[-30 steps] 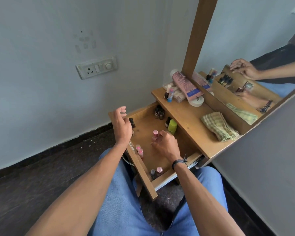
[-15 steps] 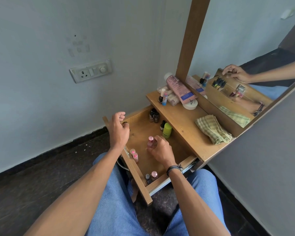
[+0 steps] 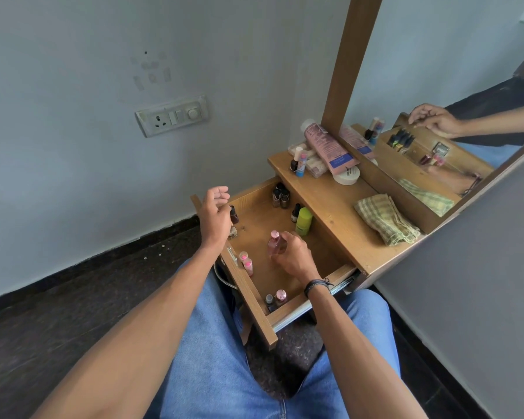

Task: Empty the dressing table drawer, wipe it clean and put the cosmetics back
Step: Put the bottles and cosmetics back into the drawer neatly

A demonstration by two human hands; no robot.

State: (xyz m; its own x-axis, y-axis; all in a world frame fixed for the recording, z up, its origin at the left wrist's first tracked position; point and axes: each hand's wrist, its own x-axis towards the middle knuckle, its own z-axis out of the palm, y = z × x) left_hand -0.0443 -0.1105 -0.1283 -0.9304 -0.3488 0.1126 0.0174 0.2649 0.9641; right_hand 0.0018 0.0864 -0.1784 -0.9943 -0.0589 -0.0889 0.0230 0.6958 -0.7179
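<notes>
The right hand [image 3: 294, 255] had its grip round a pink-capped bottle [image 3: 274, 244], which stood upright in the middle of the open drawer [image 3: 257, 219]. The left hand [image 3: 215, 217] hovered over the drawer's front edge beside a dark bottle [image 3: 234, 215], its grip loose and empty. A checked cloth [image 3: 384, 219] lay on the surface [image 3: 330, 207].

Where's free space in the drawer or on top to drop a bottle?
In the drawer, bare floor between the left hand and the dark bottles; also between the right hand, gripping the pink bottle, and the edge of the tabletop. On top, bare between the round tin and the checked cloth. Crowded: the far end around the tube.
</notes>
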